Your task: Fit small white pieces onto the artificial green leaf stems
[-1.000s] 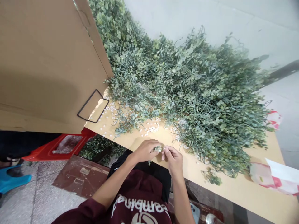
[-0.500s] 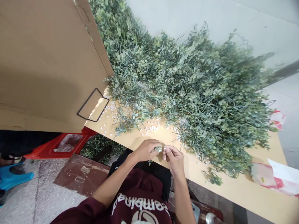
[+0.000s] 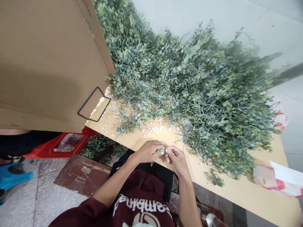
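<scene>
At the table's near edge, my left hand is closed on a small green sprig of artificial leaves, whose pale tip points right. Some of its leaves hang below the hand, and the rest is hidden by the fingers. My right hand pinches a tiny white bead-like piece between thumb and forefinger, almost at the sprig's tip. Whether the two touch, I cannot tell. Just beyond my hands, many similar white pieces lie scattered in front of a large heap of leafy stems.
A big cardboard box stands at the left, with a dark rectangular wire frame by its corner. One loose sprig lies on the wooden table near a red-and-white plastic bag. Red stool and blue stool are lower left.
My right hand has come slightly left, bringing the white piece closer to the sprig's tip. The left hand stays nearly still. The view has shifted a little.
</scene>
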`<move>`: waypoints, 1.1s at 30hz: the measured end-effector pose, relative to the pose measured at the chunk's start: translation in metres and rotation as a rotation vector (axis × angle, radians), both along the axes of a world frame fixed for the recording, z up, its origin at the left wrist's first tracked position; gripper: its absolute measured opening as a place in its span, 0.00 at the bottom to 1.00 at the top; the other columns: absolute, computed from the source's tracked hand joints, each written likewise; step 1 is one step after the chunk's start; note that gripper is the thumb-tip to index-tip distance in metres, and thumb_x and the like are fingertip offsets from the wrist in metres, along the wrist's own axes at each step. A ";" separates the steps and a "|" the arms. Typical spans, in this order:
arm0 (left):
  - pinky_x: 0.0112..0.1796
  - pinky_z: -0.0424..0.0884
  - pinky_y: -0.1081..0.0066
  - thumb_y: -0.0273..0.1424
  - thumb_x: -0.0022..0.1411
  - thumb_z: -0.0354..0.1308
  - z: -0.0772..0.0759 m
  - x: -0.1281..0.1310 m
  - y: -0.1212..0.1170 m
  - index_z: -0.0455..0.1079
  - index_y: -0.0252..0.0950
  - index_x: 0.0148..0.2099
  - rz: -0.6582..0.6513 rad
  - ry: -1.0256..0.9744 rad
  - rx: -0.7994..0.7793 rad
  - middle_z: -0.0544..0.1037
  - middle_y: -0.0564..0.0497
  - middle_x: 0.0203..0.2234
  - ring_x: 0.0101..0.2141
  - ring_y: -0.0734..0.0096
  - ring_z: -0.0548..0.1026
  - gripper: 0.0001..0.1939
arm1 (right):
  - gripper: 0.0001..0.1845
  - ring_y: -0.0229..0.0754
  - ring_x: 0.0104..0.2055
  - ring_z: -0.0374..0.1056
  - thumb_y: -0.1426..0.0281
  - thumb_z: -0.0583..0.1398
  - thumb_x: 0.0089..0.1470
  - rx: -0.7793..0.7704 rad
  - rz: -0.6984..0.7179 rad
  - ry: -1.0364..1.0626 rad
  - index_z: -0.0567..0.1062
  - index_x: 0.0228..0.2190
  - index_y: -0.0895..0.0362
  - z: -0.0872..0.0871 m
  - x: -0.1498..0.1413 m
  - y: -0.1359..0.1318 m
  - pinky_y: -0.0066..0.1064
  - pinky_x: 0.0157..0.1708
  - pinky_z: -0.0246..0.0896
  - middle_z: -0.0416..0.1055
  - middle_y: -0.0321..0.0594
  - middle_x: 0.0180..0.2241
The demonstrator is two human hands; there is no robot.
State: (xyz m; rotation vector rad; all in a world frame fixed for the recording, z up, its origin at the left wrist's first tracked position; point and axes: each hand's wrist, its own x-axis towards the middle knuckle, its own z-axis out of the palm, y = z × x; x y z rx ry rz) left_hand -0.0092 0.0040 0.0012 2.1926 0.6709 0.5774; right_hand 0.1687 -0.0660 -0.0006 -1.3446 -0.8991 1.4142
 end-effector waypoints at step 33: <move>0.39 0.66 0.70 0.30 0.67 0.49 -0.002 0.000 -0.004 0.71 0.35 0.40 0.173 -0.115 -0.082 0.76 0.48 0.34 0.36 0.67 0.72 0.10 | 0.12 0.43 0.38 0.70 0.66 0.54 0.63 0.375 -0.064 -0.697 0.76 0.43 0.55 0.002 -0.031 -0.005 0.34 0.40 0.65 0.74 0.43 0.37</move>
